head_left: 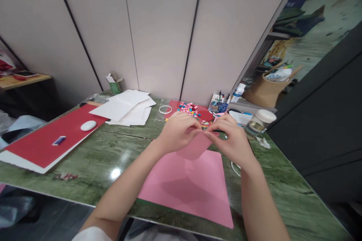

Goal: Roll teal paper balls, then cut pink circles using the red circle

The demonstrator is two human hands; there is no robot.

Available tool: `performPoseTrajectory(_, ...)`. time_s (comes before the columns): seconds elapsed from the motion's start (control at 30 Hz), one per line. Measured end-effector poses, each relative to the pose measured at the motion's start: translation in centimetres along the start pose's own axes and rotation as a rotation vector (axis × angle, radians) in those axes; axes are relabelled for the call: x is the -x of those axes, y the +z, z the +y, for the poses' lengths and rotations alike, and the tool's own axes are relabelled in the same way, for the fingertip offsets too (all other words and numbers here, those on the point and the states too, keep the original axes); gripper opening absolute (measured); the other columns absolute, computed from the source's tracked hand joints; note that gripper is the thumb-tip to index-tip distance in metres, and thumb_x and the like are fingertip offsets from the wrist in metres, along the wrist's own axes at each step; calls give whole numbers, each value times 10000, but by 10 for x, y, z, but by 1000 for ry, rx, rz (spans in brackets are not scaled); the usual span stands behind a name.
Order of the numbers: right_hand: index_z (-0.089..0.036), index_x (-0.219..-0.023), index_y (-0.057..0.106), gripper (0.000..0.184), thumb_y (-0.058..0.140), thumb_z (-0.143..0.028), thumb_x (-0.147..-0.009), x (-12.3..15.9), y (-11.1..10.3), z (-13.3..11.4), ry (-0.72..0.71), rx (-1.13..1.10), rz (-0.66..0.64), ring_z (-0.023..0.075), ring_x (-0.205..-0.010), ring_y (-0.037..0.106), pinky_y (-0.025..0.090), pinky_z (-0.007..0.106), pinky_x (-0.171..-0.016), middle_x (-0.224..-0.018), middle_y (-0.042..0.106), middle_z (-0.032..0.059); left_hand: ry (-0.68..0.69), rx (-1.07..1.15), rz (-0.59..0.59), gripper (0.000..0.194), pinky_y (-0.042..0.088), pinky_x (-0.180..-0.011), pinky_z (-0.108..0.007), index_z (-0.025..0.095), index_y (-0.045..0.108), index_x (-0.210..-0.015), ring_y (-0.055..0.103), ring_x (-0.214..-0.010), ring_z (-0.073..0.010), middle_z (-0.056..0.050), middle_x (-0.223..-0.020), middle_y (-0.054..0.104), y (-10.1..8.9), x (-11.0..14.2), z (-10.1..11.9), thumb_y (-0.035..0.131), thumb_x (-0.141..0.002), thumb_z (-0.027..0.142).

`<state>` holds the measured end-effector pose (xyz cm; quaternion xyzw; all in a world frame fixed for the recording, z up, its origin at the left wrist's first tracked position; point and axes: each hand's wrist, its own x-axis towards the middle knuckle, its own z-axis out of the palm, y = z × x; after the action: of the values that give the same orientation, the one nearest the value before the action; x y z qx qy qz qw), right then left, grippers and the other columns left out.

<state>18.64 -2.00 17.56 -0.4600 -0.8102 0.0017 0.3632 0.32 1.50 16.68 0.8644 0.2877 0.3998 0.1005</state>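
Observation:
A small piece of pink paper (195, 145) hangs between my two hands, pinched along its upper edge. My left hand (181, 130) is closed on its left side, thumb and fingertips together. On the right side, my right hand (230, 135) grips the same edge between thumb and fingers. The fingertips of both hands almost meet. Below them, a larger pink sheet (189, 188) lies flat on the table near its front edge, with the hands' shadow on it.
The green table (107, 158) carries white papers (127, 107), a red sheet (56, 135) with a white oval object (88, 125), and a pile of small colourful pieces (189, 109). A lidded jar (260, 122) stands right of my right hand. A wall panel (161, 34) rises behind.

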Motion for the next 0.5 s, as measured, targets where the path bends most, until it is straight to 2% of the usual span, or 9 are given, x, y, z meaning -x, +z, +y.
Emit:
performPoseTrajectory(0.1,-227,-696,605,118,581,-321,-763,1,-2,3,21,-13,42,193,-790,497,346,411,-852,-728,604,22,1,-38,37,178,330,-741,-287,177,560,-718,533,-761,-133,-3,-770,641,-3,0,-1,455,-822,277)
performPoseTrajectory(0.3,-249,-703,620,89,605,-325,-746,2,-4,5,-8,8,102,189,-764,514,266,472,-959,-695,606,4,-10,-53,25,201,320,-739,-288,181,559,-728,532,-781,-138,-3,-785,644,-8,0,1,439,-831,305)
performPoseTrajectory(0.5,-253,-673,621,109,610,-337,-740,2,-4,8,0,37,153,185,-739,525,268,496,-957,-682,608,-3,9,-110,47,213,313,-743,-292,179,557,-732,534,-779,-134,-10,-791,645,-6,0,2,417,-841,296)
